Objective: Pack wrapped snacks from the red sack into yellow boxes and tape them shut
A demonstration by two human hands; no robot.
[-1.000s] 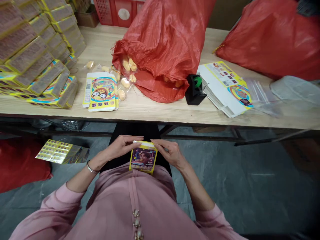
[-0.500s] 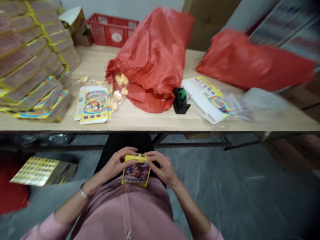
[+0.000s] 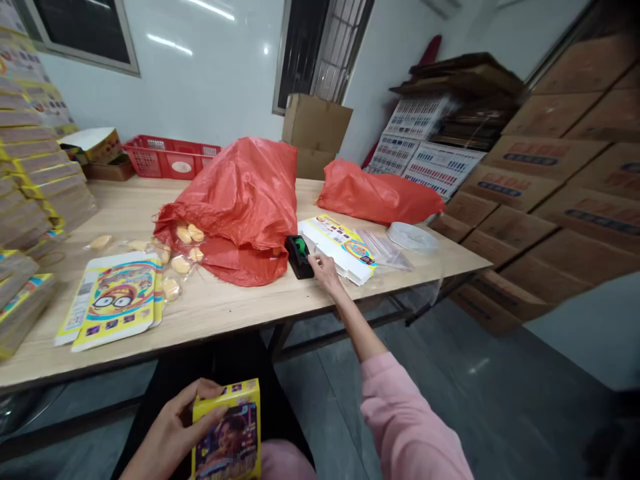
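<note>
Over my lap, my left hand [image 3: 183, 423] grips a small yellow printed box [image 3: 227, 437] from its left side, thumb across the front. The box is upright and its top looks folded closed. My right arm stretches out to the table, where my right hand [image 3: 325, 272] is at the front end of a black tape dispenser [image 3: 300, 263] with a green core. Its thumb and forefinger are pinched together at the tape end; the strip itself is too small to make out. Just right of that hand lies a flat printed carton [image 3: 343, 250].
A red sack [image 3: 240, 207] spills wrapped yellow pieces [image 3: 181, 265] onto the table. Flat box blanks [image 3: 120, 300] lie at the left, near stacked boxes [image 3: 45, 173]. Another red sack [image 3: 375, 193], clear bags [image 3: 385, 250] and a red crate [image 3: 170, 160] are farther back. Brown cartons [image 3: 540, 200] rise at right.
My right hand has left the box and reached forward to the tape dispenser. My left hand keeps the box, now lower left in view. The view has tilted up and turned right.
</note>
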